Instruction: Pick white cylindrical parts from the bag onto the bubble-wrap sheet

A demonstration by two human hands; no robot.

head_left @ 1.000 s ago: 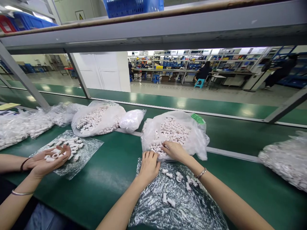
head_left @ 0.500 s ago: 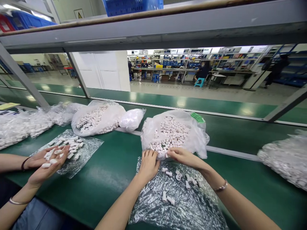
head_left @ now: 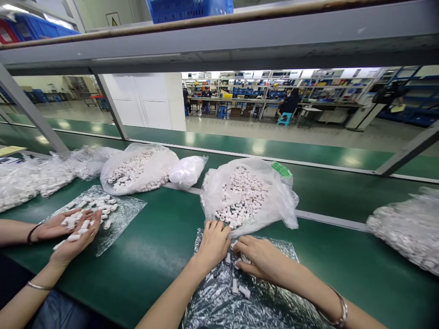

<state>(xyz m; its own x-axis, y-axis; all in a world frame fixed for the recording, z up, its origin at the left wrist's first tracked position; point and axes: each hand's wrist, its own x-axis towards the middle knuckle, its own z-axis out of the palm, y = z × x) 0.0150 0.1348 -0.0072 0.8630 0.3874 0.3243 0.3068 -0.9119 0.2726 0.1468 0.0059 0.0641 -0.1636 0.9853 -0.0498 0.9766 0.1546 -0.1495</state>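
My left hand and right hand lie side by side on crinkled plastic sheet on green table, fingers curled over small white tubes. Whether a tube is pinched, cannot tell. Tubes look light, hard, smooth, prone to roll; take each across its middle. Open bag of more just beyond.

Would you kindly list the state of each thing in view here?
Bag of white parts: open, lying on the belt.
Plastic sheet: spread flat, a few parts on it.
Left hand: fingers curled, on the sheet.
Right hand: palm down over loose parts.
Co-worker's hands: cupped, holding parts.
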